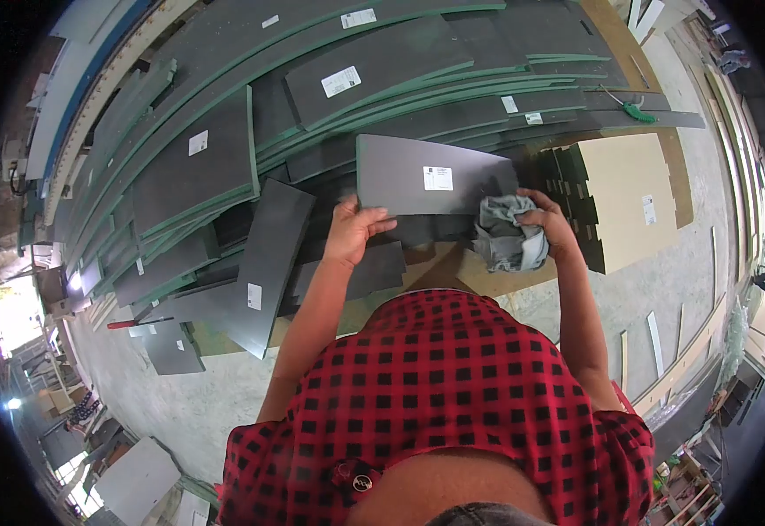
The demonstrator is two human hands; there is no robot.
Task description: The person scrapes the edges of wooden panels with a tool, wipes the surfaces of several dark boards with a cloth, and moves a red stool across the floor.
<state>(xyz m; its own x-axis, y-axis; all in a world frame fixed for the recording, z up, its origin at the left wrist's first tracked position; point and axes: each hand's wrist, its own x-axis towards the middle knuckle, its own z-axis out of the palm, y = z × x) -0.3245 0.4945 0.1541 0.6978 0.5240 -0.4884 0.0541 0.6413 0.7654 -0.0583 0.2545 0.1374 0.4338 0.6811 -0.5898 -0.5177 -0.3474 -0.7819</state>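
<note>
A dark grey panel (400, 175) with a white label (437, 179) is held up in front of me. My left hand (358, 230) grips its lower left corner, thumb on the face and fingers behind the edge. At the panel's lower right, my right hand (554, 224) is closed on a crumpled grey-blue cloth (509, 241), which lies against the panel's corner. Its fingers are partly hidden by the cloth. Another labelled dark panel (264, 254) lies slanted to the left of my left hand.
Stacks of dark panels with green edges (365, 83) spread ahead and to the left. Flat tan cardboard pieces (628, 193) are stacked at the right. A green-handled tool (639, 112) lies beyond them, and a red-handled tool (122, 324) lies at the far left.
</note>
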